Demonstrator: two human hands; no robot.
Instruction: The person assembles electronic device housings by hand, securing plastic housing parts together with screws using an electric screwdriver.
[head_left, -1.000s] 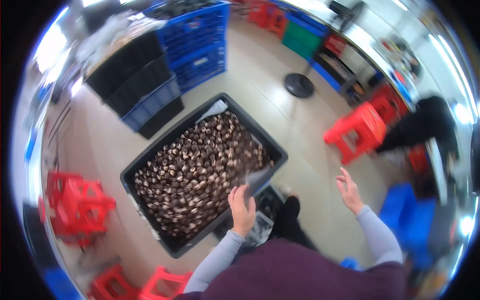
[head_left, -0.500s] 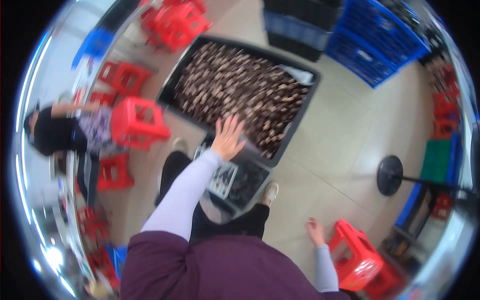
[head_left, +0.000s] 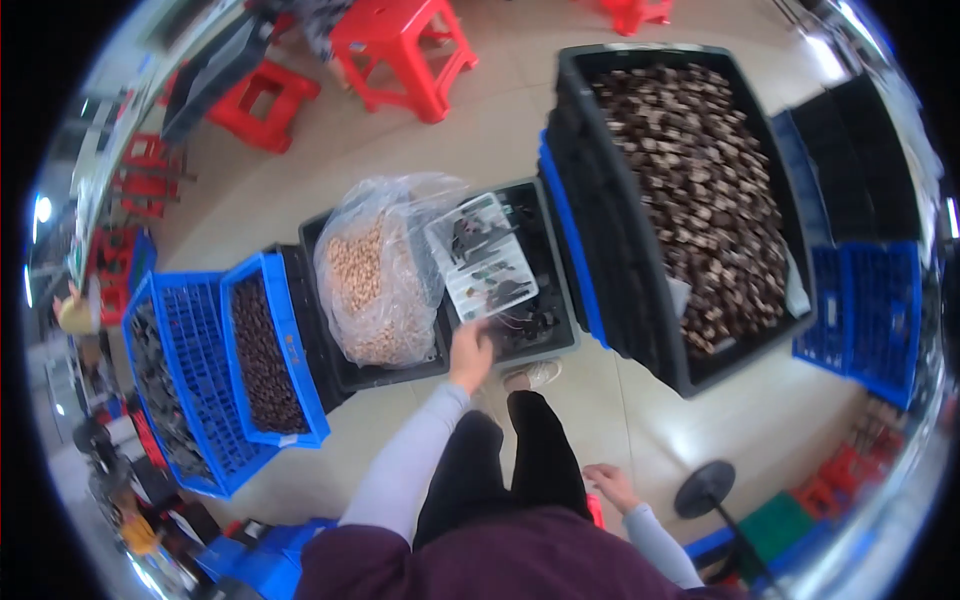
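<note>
My left hand (head_left: 470,354) is at the near edge of a white compartment tray (head_left: 484,264), its fingers closed at the tray's corner, somewhat blurred. Small dark and clear parts lie in the tray. It rests across a black bin (head_left: 570,330) that holds dark pieces. Beside it a clear plastic bag (head_left: 410,215) full of small tan pieces sits in another black bin (head_left: 350,380). Well to the right hangs my right hand (head_left: 612,487), holding nothing, its fingers loosely apart over the floor.
A large black bin (head_left: 640,250) of brown pieces tops a stack at right. Blue crates (head_left: 235,465) with dark parts stand at left. Red stools (head_left: 395,50) are at the far side. A round black stand base (head_left: 704,490) is on the floor at right.
The view has turned right-to-left, bringing the bagged pieces and left crates into sight. My left hand has moved from spread over the large bin's near edge to the white tray and closed.
</note>
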